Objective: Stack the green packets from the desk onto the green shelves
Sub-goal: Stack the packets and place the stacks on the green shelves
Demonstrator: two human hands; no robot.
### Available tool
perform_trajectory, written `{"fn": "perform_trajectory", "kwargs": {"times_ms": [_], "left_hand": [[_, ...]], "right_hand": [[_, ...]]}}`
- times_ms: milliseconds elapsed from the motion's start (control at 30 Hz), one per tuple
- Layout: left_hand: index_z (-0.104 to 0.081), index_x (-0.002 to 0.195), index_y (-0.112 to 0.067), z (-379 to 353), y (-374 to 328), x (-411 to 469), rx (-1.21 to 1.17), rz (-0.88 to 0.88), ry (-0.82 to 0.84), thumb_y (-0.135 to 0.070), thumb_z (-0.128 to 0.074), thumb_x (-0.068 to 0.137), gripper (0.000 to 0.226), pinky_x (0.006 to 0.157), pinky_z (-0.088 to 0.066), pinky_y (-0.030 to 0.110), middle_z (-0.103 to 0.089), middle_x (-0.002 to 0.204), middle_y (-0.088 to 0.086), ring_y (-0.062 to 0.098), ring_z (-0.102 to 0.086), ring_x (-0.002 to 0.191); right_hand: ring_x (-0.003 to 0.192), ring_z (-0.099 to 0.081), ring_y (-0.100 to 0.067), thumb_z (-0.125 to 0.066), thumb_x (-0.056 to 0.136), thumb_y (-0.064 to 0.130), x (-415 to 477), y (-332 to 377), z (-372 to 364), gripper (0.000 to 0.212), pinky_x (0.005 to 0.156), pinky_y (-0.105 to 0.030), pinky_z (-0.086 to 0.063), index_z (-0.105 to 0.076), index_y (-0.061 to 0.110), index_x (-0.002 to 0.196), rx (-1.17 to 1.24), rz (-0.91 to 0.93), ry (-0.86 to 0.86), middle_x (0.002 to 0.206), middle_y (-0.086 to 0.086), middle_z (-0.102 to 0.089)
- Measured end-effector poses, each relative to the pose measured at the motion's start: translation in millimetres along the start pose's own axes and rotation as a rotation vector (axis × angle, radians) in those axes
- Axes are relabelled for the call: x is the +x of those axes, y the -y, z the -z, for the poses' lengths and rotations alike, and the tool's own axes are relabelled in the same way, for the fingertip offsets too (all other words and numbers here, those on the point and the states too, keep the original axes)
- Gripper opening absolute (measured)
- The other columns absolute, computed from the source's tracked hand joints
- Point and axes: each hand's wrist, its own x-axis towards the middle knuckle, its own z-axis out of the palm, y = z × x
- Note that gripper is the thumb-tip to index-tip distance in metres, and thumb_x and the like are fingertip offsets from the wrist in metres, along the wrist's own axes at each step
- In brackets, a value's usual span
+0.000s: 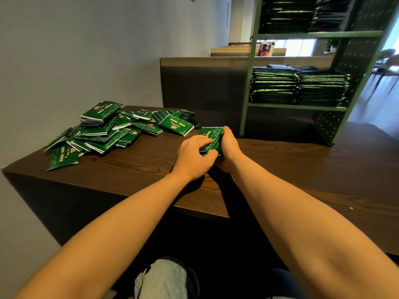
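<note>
Where the held stack lay: the held stack [210, 139] of green packets sat squared up on the dark wooden desk [302, 169], straight ahead of the person, pressed between both hands
Left hand: the left hand [194, 153] lay over the top face, fingers spread across it and thumb curled at the near end, gripping the packets
Right hand: the right hand [230, 147] cupped the right edge, fingertips reaching the far corner; both hands were closed on this one bundle and held nothing else
Long axis: it ran roughly away from the person, near end at the wrists, far end toward the back of the desk
Way to the shelves: the green shelves [250, 72] stood on the same desk, ahead and to the right of the bundle; the right hand was the nearer, so the carry would probably go forward and rightward
Middle shelf: two shelved stacks [300, 87] stood side by side, with open space above them
Upper shelf: more packets [287, 16], tightly packed and blurred
Loose heap: the loose heap [112, 130] sprawled, overlapping, to the left by the grey wall [86, 50], well apart from the shelves
Progress: many packets remained, so the job looked far from done
Risk: the glossy packets might slide apart in a loose grip
</note>
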Motion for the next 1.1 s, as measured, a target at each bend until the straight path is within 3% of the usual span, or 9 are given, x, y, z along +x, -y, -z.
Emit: {"fn": "perform_trajectory", "kwargs": {"times_ms": [100,233,333,400,533,667,833,967,1100], "left_hand": [[-0.067,0.119,-0.017,5,0,-1,0.012,0.022,-0.015,-0.03,-0.05,0.079,0.044,0.104,-0.045,0.037,-0.067,0.121,-0.001,0.017,-0.057,0.117],[-0.067,0.103,-0.014,7,9,3,0.045,-0.07,-0.054,-0.012,-0.058,0.083,0.023,0.094,-0.049,0.039,-0.067,0.107,-0.001,0.017,-0.06,0.104],[-0.065,0.096,-0.013,10,21,9,0.013,-0.098,-0.132,-0.013,-0.056,0.081,0.018,0.087,-0.05,0.036,-0.063,0.1,-0.002,0.017,-0.058,0.097],[-0.065,0.099,-0.015,13,33,19,0.012,-0.036,-0.147,-0.013,-0.058,0.084,0.016,0.085,-0.05,0.035,-0.061,0.101,-0.003,0.016,-0.057,0.096],[-0.063,0.105,-0.02,18,66,55,0.114,0.146,-0.123,-0.021,-0.061,0.088,0.018,0.085,-0.047,0.033,-0.059,0.108,-0.002,0.021,-0.057,0.1],[-0.055,0.127,-0.02,15,99,90,0.222,0.341,-0.023,-0.032,-0.061,0.09,0.04,0.093,-0.048,0.04,-0.057,0.123,0.007,0.029,-0.056,0.111],[-0.036,0.148,-0.033,3,120,120,0.407,0.484,0.086,-0.045,-0.053,0.093,0.059,0.109,-0.034,0.048,-0.051,0.143,0.011,0.039,-0.041,0.134],[-0.012,0.154,-0.046,-14,118,137,0.48,0.592,0.192,-0.057,-0.041,0.097,0.065,0.116,-0.01,0.055,-0.024,0.16,0.017,0.042,-0.01,0.148],[-0.032,0.151,-0.039,-22,120,135,0.498,0.588,0.086,-0.056,-0.036,0.099,0.055,0.118,-0.006,0.055,-0.023,0.161,0.011,0.033,-0.01,0.151]], "right_hand": [[0.11,-0.07,-0.036,-0.045,0.094,0.066,1,-2,-1,0.064,0.102,-0.054,-0.054,-0.066,0.017,0.129,0.015,-0.041,0.058,0.122,-0.015,-0.073],[0.1,-0.069,-0.032,-0.053,0.104,0.033,-1,1,-3,0.024,0.089,-0.046,-0.057,-0.067,0.013,0.107,-0.019,-0.02,0.079,0.105,-0.015,-0.072],[0.095,-0.069,-0.029,-0.054,0.103,0.018,6,5,-6,0.019,0.069,-0.039,-0.056,-0.065,0.01,0.115,-0.082,-0.002,0.035,0.105,-0.014,-0.071],[0.089,-0.071,-0.027,-0.052,0.102,0.015,18,8,-10,0.021,0.066,-0.036,-0.056,-0.063,0.009,0.12,-0.131,0.035,0.001,0.101,-0.013,-0.072],[0.104,-0.068,-0.03,-0.051,0.101,0.016,44,9,-18,0.038,0.078,-0.039,-0.058,-0.048,0.007,0.137,-0.241,0.099,-0.093,0.122,-0.015,-0.066],[0.12,-0.059,-0.034,-0.046,0.104,0.017,68,11,-18,0.041,0.101,-0.046,-0.051,-0.038,0.005,0.142,-0.374,0.167,-0.16,0.135,-0.017,-0.056],[0.127,-0.055,-0.035,-0.045,0.106,0.022,93,16,-15,0.047,0.095,-0.039,-0.045,-0.034,0.006,0.149,-0.501,0.229,-0.264,0.143,-0.018,-0.053],[0.128,-0.057,-0.034,-0.048,0.106,0.025,105,17,-10,0.045,0.097,-0.037,-0.045,-0.041,0.005,0.146,-0.531,0.205,-0.249,0.143,-0.018,-0.055],[0.124,-0.06,-0.032,-0.047,0.106,0.026,107,15,-8,0.041,0.096,-0.038,-0.047,-0.043,0.008,0.142,-0.546,0.236,-0.238,0.139,-0.016,-0.058]]}}
